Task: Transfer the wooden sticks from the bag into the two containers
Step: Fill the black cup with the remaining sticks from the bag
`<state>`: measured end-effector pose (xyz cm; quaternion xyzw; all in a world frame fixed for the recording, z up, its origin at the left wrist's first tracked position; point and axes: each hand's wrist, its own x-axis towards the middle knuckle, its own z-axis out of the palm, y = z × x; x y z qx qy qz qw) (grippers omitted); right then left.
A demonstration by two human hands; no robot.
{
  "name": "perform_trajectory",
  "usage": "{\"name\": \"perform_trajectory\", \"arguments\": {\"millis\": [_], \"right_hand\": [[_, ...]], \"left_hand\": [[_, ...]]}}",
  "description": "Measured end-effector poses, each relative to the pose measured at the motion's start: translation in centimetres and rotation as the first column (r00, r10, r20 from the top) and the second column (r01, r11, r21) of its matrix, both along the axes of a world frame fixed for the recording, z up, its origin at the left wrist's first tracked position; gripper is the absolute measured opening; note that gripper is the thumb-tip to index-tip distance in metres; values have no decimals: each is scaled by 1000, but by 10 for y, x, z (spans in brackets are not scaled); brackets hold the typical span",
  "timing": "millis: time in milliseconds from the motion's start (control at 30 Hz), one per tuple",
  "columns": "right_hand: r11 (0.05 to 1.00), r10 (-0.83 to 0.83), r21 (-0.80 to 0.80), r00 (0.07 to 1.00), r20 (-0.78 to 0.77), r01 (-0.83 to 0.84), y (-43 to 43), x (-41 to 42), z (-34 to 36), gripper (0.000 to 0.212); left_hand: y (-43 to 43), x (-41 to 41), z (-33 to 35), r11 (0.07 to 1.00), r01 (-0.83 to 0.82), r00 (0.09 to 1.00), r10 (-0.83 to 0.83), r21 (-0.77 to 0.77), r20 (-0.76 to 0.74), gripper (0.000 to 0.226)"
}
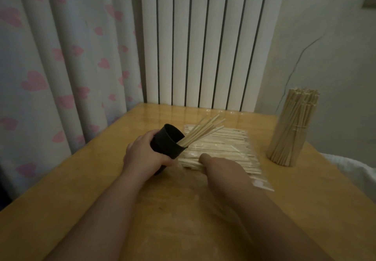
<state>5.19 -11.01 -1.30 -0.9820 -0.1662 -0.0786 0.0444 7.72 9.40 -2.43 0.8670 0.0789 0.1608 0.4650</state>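
- Setup: wooden table (101, 189), 2 containers, 1 clear bag (250, 171) lying flat near the table's middle, most of its sticks (227, 144) inside it.
- Container 1: clear holder (284, 155), upright, well to the right of the bag, packed with sticks standing on end. Judged full.
- Container 2: black cup (168, 140), just left of the bag, tipped so its mouth faces the bag. A small bunch (201, 132) leans out of it over the bag. Judged far from full.
- Left hand (146, 155): wrapped round the cup's side, holding it at the tilt.
- Right hand (221, 169): at the bag's near left end, thumb lying on the stick ends. The fingers are hidden by the back of the hand, so I cannot tell whether it has a closed grip on a bunch.
- Step in hand, as judged: drawing the next bunch from the bag for the black cup.
- Next move calls for: a firm pinch on a few sticks, a pull clear of the plastic, then feeding them end-first into the cup mouth beside those already there, with the cup kept tilted.
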Motion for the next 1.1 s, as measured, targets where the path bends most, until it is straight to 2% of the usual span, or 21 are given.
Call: {"name": "perform_trajectory", "arguments": {"millis": [100,200,267,333,467,600,733,833,933,1033,1100], "right_hand": [[999,28,42,998,62,-30,2,-3,5,10],[997,52,50,987,155,-61,0,-12,17,22],[996,66,35,960,273,-79,-1,-16,23,26],[993,86,35,900,428,-111,-1,-16,24,28],[979,57,101,711,701,-179,-1,-13,18,27],[940,41,152,545,837,-304,-2,-6,15,34],[899,52,163,469,882,-406,1,-3,11,30],[916,-13,189,445,895,-353,-1,-2,11,35],[920,-99,273,506,857,-282,0,-5,15,51],[894,-135,353,583,801,-277,-1,-4,16,44],[837,-171,443,615,770,-322,-2,-3,13,38]], "left_hand": [[0,0,0,1000,-10,1000,10,-10,11,92],[-1,0,2,1000,-23,1000,23,-12,4,92],[-1,-1,2,1000,-25,1000,25,-12,-4,92],[-2,-1,1,1000,-25,1000,25,-12,-8,93],[-3,-1,2,1000,-21,1000,21,-3,-11,93],[-4,-1,3,1000,-14,1000,14,-19,-5,96],[-3,-2,3,1000,-16,1000,16,-15,-19,95],[-3,-1,4,999,-29,999,28,-20,-35,96],[-3,-1,4,999,-34,999,34,-5,-34,95],[-3,-1,3,999,-43,999,44,32,-23,96],[-3,-2,3,997,-55,998,57,51,-19,96]]}}
